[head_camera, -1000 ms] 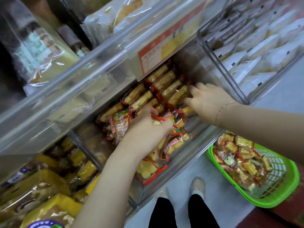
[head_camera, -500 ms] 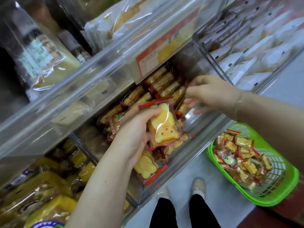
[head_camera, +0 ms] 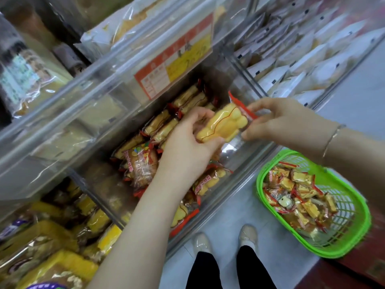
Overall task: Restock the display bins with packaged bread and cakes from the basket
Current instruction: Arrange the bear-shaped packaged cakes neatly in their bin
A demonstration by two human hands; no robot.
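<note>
A yellow bear-shaped cake in a clear, red-edged wrapper (head_camera: 220, 126) is held above the clear display bin (head_camera: 245, 161). My left hand (head_camera: 187, 142) grips its lower end, and my right hand (head_camera: 285, 119) pinches the wrapper's far edge. Rows of the same packaged cakes (head_camera: 162, 127) stand on edge at the back of the bin, with others lying loose towards the front. On the floor to the right, the green basket (head_camera: 354, 243) holds several small packaged cakes (head_camera: 298, 197).
A second clear bin of white-wrapped packets (head_camera: 302, 57) sits to the right. Above hangs an upper shelf with an orange price label (head_camera: 173, 59). Bagged breads (head_camera: 54, 263) fill the lower left bin. My feet (head_camera: 225, 238) stand on the grey floor beside the basket.
My left hand lifted a bear cake out of the bin and turned it sideways. My right hand came off the rows and took hold of the wrapper's other end.
</note>
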